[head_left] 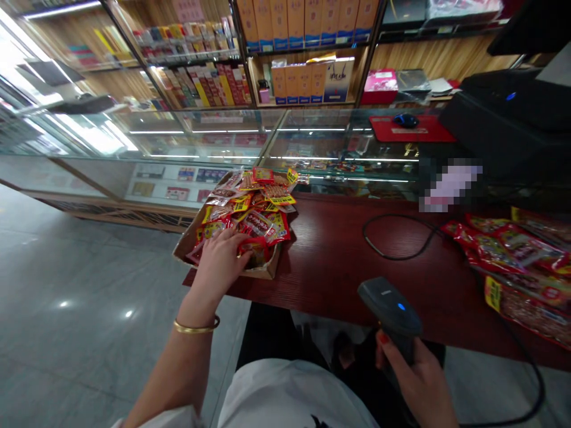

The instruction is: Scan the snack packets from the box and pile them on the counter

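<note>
In the head view, my left hand [223, 255] reaches into a shallow cardboard box [267, 270] heaped with snack packets [261, 223]. Its fingers and thumb close on a red-edged snack packet [254, 245] near the box's front side; the fingertips are partly hidden. A gold bangle circles that wrist. Held in my right hand [414, 371] is a dark grey barcode scanner [390, 306] with a lit blue light. The scanner is raised over the front edge of the dark red wooden counter [330, 249], its head tilted toward the upper left.
More snack packets [517, 249] lie piled on the counter's right side. A black cable [397, 257] loops across the wood. Behind stand a glass display case [214, 134], a mouse on a red mat [379, 129] and a black machine [499, 119].
</note>
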Motion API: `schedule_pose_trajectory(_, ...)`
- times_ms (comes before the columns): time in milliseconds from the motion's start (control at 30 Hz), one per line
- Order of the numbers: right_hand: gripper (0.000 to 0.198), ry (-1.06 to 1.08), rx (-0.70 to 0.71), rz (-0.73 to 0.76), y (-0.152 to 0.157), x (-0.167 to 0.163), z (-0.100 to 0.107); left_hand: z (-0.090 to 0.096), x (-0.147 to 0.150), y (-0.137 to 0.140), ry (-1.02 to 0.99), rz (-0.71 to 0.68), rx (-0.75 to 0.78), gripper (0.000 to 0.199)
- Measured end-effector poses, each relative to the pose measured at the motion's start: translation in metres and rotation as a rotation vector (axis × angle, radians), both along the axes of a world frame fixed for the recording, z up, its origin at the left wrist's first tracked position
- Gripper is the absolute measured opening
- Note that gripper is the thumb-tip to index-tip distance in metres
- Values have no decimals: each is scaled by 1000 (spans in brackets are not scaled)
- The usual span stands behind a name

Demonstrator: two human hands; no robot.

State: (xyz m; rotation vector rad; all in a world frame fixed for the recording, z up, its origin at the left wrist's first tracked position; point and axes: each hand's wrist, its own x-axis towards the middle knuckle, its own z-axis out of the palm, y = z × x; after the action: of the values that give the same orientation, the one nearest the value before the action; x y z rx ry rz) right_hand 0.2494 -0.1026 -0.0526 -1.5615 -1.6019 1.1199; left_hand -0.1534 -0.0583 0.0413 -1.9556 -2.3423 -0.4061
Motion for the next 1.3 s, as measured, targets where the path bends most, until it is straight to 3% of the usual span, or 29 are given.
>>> schedule_pose_trajectory(67,51,6,3,-7,1,3,-3,15,5,-4,-108,-50,43,17)
schedule_pose_trajectory(133,50,19,-5,-35,0,4,-3,33,15,-9,-302,-84,153,18)
schedule_pose_trajectory(200,48,54,-11,-71,-3,4,0,48,30,-12,-575,-85,269,22)
schedule_pose_trajectory(267,47,104,-8,-108,-5,3,4,53,54,-8,-876,-99,316,26)
schedule_pose_trajectory(333,47,129,-7,-161,-7,2,9,40,85,6,-1139,-167,263,27)
schedule_pose_trajectory(433,49,123,-20,-218,-10,2,14,-5,134,37,-1402,-290,79,22)
schedule_pose_trajectory(567,50,117,-9,-203,-14,3,18,-75,173,70,-1437,-233,41,17)
schedule_pose_trajectory(700,49,78,-2,-168,-19,1,19,-111,179,72,-1393,-254,37,44)
schedule_pose_trajectory(867,43,62,18,-125,-20,-7,18,-123,179,57,-1419,-351,42,65)
schedule_pose_trajectory(1067,38,24,65,6,-15,-11,17,-130,181,59,-1437,-369,58,71)
schedule_pose_trajectory(1300,40,-15,62,-1,-18,-8,20,-128,180,62,-1393,-345,96,70)
